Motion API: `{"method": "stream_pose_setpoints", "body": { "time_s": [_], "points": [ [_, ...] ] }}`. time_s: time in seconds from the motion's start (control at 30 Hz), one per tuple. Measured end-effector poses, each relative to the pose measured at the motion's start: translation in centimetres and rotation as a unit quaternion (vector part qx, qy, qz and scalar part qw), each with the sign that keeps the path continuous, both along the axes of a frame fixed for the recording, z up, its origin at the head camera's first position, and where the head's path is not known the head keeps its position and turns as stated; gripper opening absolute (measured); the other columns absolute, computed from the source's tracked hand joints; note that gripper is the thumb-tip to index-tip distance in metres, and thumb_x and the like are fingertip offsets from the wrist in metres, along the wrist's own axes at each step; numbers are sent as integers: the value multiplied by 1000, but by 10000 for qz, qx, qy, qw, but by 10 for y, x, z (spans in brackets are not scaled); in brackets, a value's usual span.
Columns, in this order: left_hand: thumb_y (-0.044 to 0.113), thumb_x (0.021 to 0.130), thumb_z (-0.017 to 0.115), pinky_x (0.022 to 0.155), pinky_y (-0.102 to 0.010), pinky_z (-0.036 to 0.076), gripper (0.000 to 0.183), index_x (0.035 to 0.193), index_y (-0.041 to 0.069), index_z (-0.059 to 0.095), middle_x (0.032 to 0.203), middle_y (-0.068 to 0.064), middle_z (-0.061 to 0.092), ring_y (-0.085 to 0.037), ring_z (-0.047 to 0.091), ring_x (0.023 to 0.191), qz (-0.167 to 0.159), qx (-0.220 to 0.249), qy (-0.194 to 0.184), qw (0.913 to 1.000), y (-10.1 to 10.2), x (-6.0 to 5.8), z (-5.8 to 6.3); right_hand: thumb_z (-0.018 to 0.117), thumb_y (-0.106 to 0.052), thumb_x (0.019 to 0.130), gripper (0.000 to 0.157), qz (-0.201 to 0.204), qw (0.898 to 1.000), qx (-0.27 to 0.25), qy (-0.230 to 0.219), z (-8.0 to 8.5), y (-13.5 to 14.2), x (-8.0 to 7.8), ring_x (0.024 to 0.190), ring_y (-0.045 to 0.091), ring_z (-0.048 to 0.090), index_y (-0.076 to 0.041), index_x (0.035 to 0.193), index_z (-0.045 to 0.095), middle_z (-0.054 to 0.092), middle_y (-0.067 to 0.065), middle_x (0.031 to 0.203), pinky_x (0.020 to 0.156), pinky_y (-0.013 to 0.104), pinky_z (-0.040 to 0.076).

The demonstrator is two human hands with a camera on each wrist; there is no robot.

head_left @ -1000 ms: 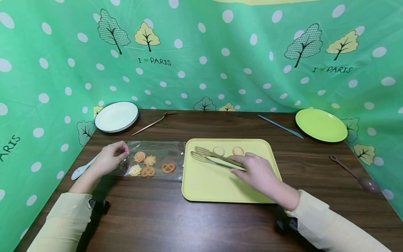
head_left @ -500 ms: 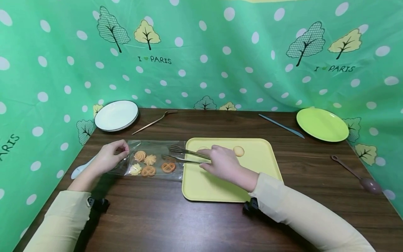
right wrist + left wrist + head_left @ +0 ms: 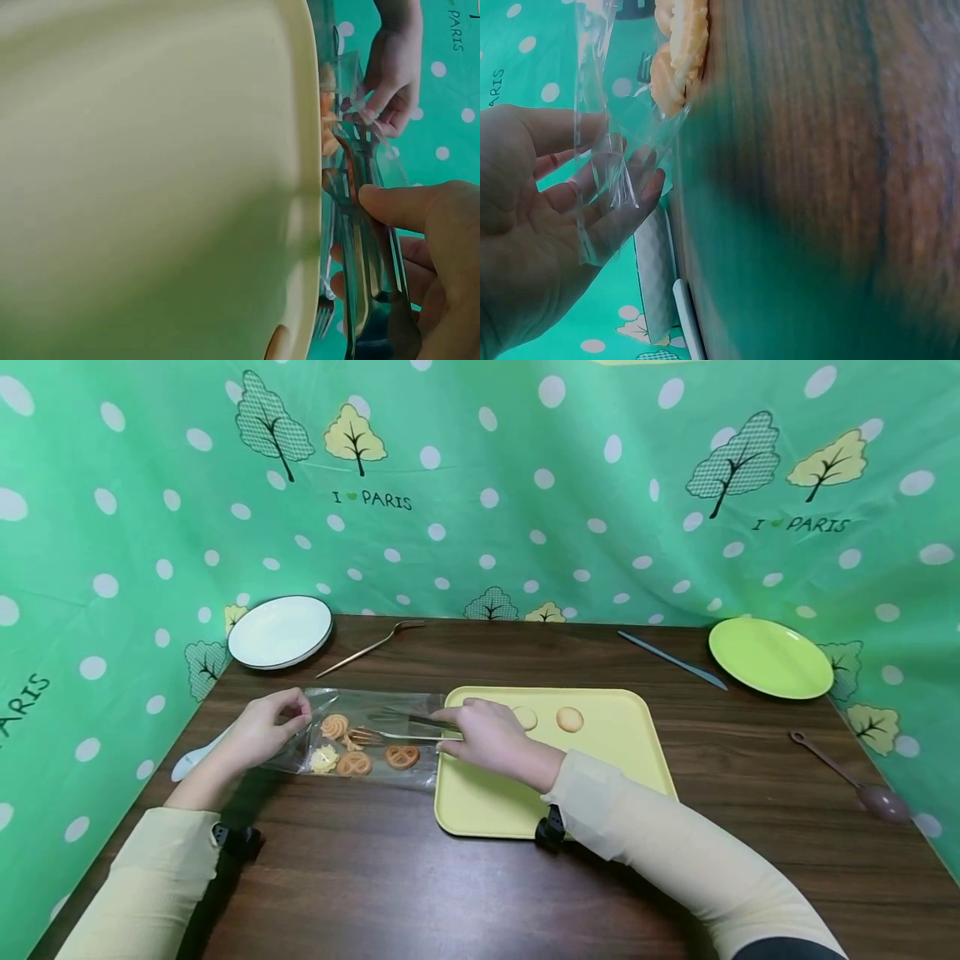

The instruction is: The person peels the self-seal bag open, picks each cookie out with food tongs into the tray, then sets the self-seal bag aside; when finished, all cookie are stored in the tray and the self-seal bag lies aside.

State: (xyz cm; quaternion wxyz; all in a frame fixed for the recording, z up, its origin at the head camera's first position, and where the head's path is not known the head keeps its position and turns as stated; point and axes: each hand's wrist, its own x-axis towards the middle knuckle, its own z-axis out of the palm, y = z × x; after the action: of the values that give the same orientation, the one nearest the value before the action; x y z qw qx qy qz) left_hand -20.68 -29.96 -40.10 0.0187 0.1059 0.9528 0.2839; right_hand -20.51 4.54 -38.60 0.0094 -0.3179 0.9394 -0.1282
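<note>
My left hand (image 3: pixel 262 727) pinches the left end of a clear plastic bag (image 3: pixel 363 699) lying on the table; the left wrist view shows the film (image 3: pixel 592 180) between thumb and fingers. Several cookies lie in the bag, among them a swirl cookie (image 3: pixel 334 727), a pale cookie (image 3: pixel 324 759) and a pretzel-shaped cookie (image 3: pixel 402 757). My right hand (image 3: pixel 495 739) grips fork-ended metal tongs (image 3: pixel 420 737), held spread. Their tines reach over the bag and partly hide a star-shaped cookie (image 3: pixel 349 744). Whether the tongs are inside the bag I cannot tell.
A yellow tray (image 3: pixel 487 814) sits under my right hand, with two round cookies (image 3: pixel 570 719) visible. Behind are a white plate (image 3: pixel 280 631), a fork (image 3: pixel 363 653), a blue knife (image 3: pixel 671 660) and a green plate (image 3: pixel 771 658). A brown spoon (image 3: pixel 883 803) lies far right.
My right hand has moved left with the tongs, from above the tray to the bag, so the tines now overlap the cookies there. My left hand stays on the bag's end.
</note>
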Motion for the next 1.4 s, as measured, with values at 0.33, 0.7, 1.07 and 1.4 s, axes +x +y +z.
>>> {"method": "stream_pose_setpoints", "body": {
  "time_s": [0.33, 0.7, 1.07, 1.4],
  "points": [
    [13, 93, 61, 81, -45, 43, 5, 90, 11, 56, 93, -9, 63, -27, 58, 93, -44, -20, 33, 10000, 0, -2, 0, 68, -43, 85, 45, 150, 9999, 84, 22, -4, -11, -3, 77, 11, 54, -28, 126, 61, 67, -1, 93, 53, 30, 42],
    [13, 93, 60, 84, -48, 43, 5, 92, 9, 57, 95, -10, 63, -27, 58, 95, 7, 7, 5, 10000, 0, -3, 0, 69, -41, 84, 45, -230, 9996, 133, 68, 1, -4, -4, 80, 14, 57, -29, 127, 60, 68, 3, 101, 48, 31, 40],
    [10, 92, 61, 84, -48, 44, 4, 93, 8, 58, 95, -10, 64, -28, 58, 95, -25, 77, 23, 10000, 0, -3, -3, 69, -41, 83, 48, -154, 9997, 165, 121, -3, -6, -7, 78, 15, 57, -27, 128, 59, 68, 4, 100, 47, 31, 40],
    [12, 94, 59, 84, -48, 44, 5, 93, 7, 58, 95, -10, 64, -28, 59, 96, -64, 64, 55, 9999, 0, -5, -4, 70, -38, 84, 44, -112, 9996, 62, 270, -7, -3, -7, 73, 12, 53, -29, 126, 61, 67, 3, 94, 48, 29, 39]
  ]
}}
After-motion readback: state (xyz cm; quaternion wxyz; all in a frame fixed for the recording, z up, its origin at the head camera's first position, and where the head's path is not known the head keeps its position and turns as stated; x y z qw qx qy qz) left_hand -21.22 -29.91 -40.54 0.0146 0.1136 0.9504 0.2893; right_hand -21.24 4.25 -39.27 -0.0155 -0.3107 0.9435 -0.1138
